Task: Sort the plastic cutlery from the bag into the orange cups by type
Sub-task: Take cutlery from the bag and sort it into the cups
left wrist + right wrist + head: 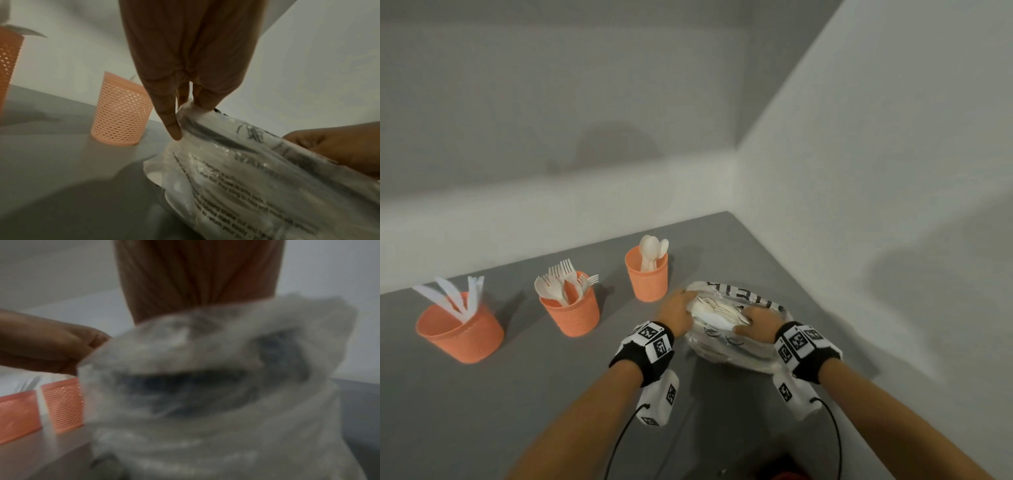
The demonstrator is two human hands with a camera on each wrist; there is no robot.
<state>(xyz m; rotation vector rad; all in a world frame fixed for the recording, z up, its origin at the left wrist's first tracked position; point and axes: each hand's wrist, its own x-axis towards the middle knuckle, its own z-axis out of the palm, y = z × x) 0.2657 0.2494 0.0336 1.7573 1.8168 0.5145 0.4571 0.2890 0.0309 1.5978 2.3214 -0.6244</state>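
A clear printed plastic bag (736,346) lies on the grey table (482,411), with white cutlery (710,310) showing at its mouth. My left hand (681,305) pinches the bag's left edge (191,107) between thumb and fingers. My right hand (751,322) reaches into the bag's mouth over the cutlery. In the blurred right wrist view the bag (216,386) hides its fingers. Three orange cups stand to the left: one with knives (460,330), one with forks (571,308), one with spoons (648,277).
White walls meet at a corner behind the table's far right end. The spoon cup (123,110) stands just left of the bag. Black cables hang from both wristbands near the table's front edge.
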